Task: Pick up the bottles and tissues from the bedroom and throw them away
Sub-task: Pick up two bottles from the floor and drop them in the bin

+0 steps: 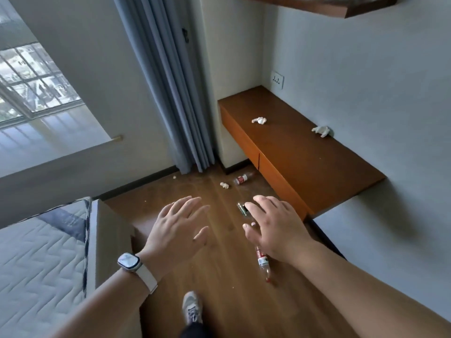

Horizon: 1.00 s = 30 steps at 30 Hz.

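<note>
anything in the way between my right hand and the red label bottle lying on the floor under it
Nothing visible. The red-label bottle lies on the bare wood floor, its upper end hidden behind the open right hand. The desk stands off to the right, clear of it.

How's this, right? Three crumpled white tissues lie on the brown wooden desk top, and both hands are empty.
Not quite: the head view shows two crumpled white tissues on the brown wooden desk top, not three. The left hand and right hand are indeed empty.
</note>
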Tool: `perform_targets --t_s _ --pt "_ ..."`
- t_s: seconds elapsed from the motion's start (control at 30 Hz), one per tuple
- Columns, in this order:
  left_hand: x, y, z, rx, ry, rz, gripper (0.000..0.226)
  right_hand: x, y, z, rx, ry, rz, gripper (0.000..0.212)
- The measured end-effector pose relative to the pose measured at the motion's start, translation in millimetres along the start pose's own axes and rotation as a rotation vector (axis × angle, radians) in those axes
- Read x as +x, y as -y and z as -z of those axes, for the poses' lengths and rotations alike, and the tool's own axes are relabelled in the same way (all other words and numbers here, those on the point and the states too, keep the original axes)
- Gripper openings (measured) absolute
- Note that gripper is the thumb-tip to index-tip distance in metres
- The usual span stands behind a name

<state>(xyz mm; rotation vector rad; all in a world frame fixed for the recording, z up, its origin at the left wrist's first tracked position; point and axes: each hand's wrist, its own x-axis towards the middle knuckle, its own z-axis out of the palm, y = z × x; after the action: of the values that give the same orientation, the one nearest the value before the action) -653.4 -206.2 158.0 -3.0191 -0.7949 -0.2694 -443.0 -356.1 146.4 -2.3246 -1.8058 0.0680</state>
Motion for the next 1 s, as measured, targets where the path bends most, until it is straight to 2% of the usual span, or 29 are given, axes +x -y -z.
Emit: perform_targets --t_s 0.13,0.3,0.67,0.8,1.0 --pt "45 21 -19 -0.043 -0.031 -0.068 0.048 30 -10 1 -0.015 -0.004 -0.078 0.055" --pt "118 69 -46 -0.081 -0.051 -0.244 0.048 86 -15 -12 -0.030 0.012 -0.218 0.056" --pt "259 212 -108 -0.219 0.046 -0.453 0.047 227 -1 -60 -0.011 0.153 -0.560 0.057" --pt "285 222 -134 -0.265 0.111 -0.483 0.046 239 2 -79 0.012 0.205 -0.651 0.056" --pt "301 202 -177 -0.309 0.190 -0.528 0.044 240 -16 -108 0.061 0.250 -0.721 0.056"
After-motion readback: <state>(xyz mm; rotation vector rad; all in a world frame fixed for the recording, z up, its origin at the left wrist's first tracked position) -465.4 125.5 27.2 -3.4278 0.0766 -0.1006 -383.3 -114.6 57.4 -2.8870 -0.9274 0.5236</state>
